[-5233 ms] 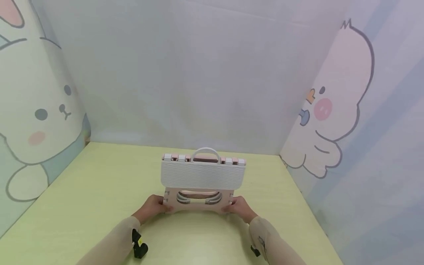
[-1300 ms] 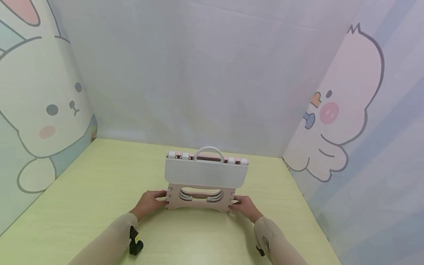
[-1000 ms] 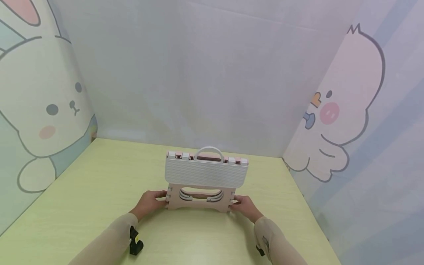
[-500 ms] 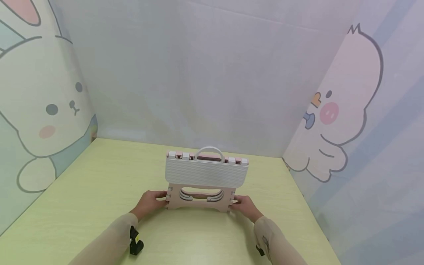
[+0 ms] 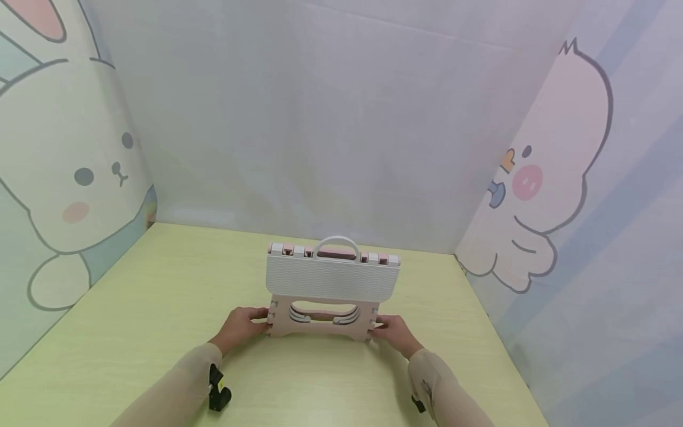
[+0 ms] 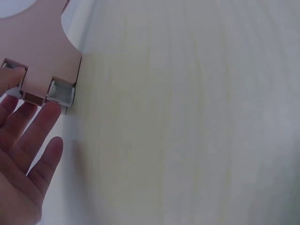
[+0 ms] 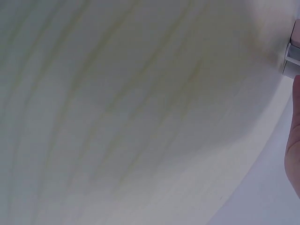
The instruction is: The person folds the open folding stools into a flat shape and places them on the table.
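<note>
Two bare hands, one folding stool of pale pink and white plastic (image 5: 332,279). Stool upright on a light yellow-green wood-grain table (image 5: 187,284). Use the stool as landmark from here.

Stool top: a textured white panel (image 5: 331,280) slopes down its near face, with pink and white hinge blocks along the upper edge. A thin white arched carry handle (image 5: 337,238) stands above it. Below, a pink end panel (image 5: 320,329) shows a long rounded cut-out.

Left hand (image 5: 241,329) at the stool's left side, low down. Left wrist view: fingers extended and spread, several tips reaching the notched pink edge, thumb on the notch beside them — little finger apart from the stool. Contact by the tips, not clenched.

Right hand (image 5: 397,337) at the stool's right side, also low. Thumb and a finger meet its edge; the rest is hidden, so cannot tell whether it grasps or merely touches. Right wrist view catches only a strip of it.

Beige sleeves (image 5: 176,385) on both arms, nearer than the stool; a black fitting (image 5: 219,394) by the left cuff. Beyond the stool — a pale grey-lilac fabric backdrop (image 5: 320,118). Far left of the stool, a cartoon rabbit (image 5: 42,136); far right, a round-headed cartoon bird (image 5: 568,142).
</note>
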{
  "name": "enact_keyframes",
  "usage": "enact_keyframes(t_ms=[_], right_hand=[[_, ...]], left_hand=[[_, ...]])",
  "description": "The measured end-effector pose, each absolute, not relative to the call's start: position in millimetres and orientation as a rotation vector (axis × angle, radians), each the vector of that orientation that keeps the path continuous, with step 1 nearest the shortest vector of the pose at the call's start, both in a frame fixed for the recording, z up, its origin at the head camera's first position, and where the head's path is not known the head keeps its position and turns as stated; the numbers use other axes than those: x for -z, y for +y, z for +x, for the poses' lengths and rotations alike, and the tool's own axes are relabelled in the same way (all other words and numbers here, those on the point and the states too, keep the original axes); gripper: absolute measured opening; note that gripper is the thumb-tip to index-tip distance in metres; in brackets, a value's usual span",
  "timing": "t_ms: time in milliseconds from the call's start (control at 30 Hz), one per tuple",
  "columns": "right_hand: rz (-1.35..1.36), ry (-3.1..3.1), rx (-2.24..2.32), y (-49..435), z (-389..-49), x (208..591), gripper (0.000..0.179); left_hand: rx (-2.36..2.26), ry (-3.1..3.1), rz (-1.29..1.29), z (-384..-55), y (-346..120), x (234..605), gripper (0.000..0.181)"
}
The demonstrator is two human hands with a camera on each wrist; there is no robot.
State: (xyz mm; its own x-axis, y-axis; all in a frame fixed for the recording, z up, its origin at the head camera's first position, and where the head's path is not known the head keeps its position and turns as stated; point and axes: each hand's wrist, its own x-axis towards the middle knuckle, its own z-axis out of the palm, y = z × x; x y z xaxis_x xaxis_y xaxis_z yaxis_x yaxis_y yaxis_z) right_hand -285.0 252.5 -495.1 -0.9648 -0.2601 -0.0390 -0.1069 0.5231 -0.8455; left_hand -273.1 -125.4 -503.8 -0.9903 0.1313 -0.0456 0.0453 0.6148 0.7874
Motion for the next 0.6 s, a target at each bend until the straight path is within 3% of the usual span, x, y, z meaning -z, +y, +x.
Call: enact_keyframes(t_ms=[600], right_hand=[[-0.348,2.544,1.495,251.4,-279.6,490.3,0.033]], left_hand=[[-1.349,2.738,0.177,-272.7,-126.6,504.3,0.038]])
